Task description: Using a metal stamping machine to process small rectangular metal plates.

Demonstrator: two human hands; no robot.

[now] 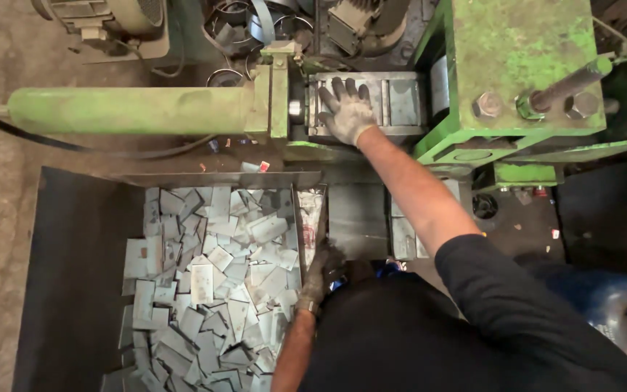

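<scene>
Right hand: in a grey, grimy fabric glove, fingers spread flat, pressing on the grey steel die block of the press.
Left hand: dark-gloved, low beside the bin's right wall; whether its grip is closed, I cannot tell.
Press: chipped green paint, heavy hex bolts, a long green cylinder to the left.
Bin: dark sheet metal, heaped with flat rectangular steel blanks, dull grey.
</scene>
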